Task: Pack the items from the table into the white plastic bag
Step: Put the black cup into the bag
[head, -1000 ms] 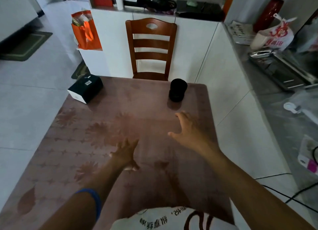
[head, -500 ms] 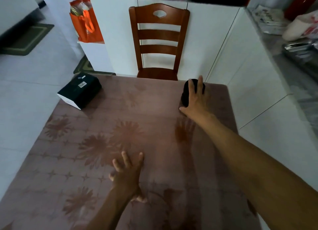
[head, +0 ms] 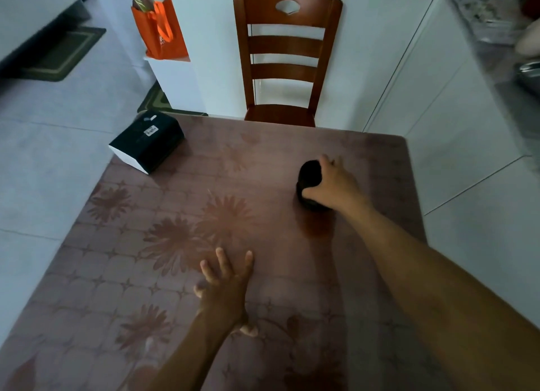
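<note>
Right hand (head: 333, 186) curled around black cylinder (head: 309, 183) at far right of surface (head: 181, 273). Left hand (head: 225, 285) flat, fingers spread. Likely rigid, light, smooth: grip sides. Box (head: 147, 145) far left.

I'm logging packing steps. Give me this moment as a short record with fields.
right hand: grips the black round container on the table
left hand: fingers spread, holding nothing, low over the tabletop
black box: lies near the table's far left corner, untouched
white plastic bag: not in view
</note>
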